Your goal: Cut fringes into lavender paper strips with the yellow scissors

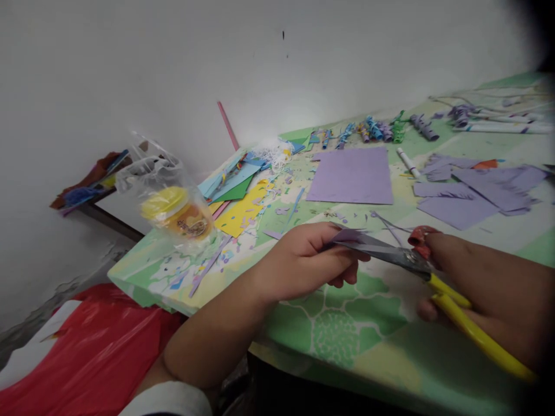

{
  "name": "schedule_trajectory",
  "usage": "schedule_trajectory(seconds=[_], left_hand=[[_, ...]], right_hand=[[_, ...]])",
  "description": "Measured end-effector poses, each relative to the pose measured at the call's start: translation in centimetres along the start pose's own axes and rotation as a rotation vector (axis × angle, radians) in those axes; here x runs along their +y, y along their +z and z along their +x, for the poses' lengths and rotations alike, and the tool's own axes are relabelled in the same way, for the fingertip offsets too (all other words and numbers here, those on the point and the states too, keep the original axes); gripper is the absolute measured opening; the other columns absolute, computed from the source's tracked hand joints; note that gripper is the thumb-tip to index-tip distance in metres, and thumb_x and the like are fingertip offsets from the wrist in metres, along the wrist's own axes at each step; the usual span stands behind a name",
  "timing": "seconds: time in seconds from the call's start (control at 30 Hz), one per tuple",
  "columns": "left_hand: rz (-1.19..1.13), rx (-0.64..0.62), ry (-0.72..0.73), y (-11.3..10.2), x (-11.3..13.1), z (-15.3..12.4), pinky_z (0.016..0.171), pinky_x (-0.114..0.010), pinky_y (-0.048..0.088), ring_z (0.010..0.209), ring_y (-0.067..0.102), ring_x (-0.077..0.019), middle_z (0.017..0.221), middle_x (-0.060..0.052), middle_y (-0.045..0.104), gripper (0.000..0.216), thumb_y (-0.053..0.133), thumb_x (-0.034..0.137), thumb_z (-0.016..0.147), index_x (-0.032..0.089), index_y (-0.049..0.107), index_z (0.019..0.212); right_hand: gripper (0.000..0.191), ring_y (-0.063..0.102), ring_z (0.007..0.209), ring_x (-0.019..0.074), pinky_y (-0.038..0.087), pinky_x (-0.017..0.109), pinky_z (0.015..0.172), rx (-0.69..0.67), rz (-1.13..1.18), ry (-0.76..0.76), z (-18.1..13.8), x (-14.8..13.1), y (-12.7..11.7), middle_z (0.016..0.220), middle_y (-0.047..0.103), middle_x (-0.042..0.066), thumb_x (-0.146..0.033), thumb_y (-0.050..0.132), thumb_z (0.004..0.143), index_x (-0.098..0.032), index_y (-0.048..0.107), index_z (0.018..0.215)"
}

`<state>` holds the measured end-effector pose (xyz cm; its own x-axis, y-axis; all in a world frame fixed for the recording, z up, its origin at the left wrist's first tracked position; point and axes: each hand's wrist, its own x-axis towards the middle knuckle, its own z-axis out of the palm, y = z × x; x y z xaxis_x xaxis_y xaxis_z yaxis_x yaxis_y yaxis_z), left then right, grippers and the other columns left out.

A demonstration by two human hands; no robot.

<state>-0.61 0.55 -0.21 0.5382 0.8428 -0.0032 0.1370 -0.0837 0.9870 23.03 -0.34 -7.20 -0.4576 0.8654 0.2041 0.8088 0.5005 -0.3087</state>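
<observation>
Over the front of the table, my left hand (318, 254) pinches a small piece of purple paper (348, 236), most of it hidden by the fingers. My right hand (459, 277) holds scissors (392, 254) with a yellow handle and red wrapping on the other loop. Their blades point left and reach the purple paper at my left fingertips. Beyond the hands lies a large purple sheet (351, 175). To its right is a heap of purple paper pieces with fringed edges (494, 190).
Curled paper rolls (377, 130) line the wall side, with a white marker (409, 163) nearer. At left stand a yellow-lidded tub (177, 212) in a clear bag and coloured sheets (238, 188). Paper scraps litter the green patterned tablecloth (368, 329). A red plastic bag (104, 341) lies below left.
</observation>
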Motion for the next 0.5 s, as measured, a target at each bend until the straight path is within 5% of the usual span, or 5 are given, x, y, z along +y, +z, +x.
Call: schedule_trajectory(seconds=[0.27, 0.5], left_hand=[[0.103, -0.024, 0.046, -0.1, 0.1, 0.0, 0.048, -0.016, 0.039, 0.049, 0.047, -0.0041, 0.052, 0.003, 0.051, 0.023, 0.050, 0.018, 0.079, 0.014, 0.053, 0.056], [0.088, -0.046, 0.003, -0.2, 0.1, -0.2, 0.046, -0.017, 0.039, 0.048, 0.049, -0.0056, 0.053, 0.003, 0.052, 0.014, 0.049, 0.019, 0.078, 0.013, 0.058, 0.070]], right_hand=[[0.043, 0.059, 0.099, 0.0314, 0.053, 0.047, 0.078, 0.049, -0.071, -0.061, -0.7, 0.5, 0.9, 0.104, 0.057, 0.010, -0.053, 0.036, 0.082, -0.030, 0.030, 0.118], [0.041, 0.065, 0.079, 0.0276, 0.056, 0.041, 0.065, 0.116, -0.132, -0.099, -0.3, 0.5, 1.4, 0.094, 0.060, 0.010, -0.057, 0.034, 0.082, -0.026, 0.034, 0.110]])
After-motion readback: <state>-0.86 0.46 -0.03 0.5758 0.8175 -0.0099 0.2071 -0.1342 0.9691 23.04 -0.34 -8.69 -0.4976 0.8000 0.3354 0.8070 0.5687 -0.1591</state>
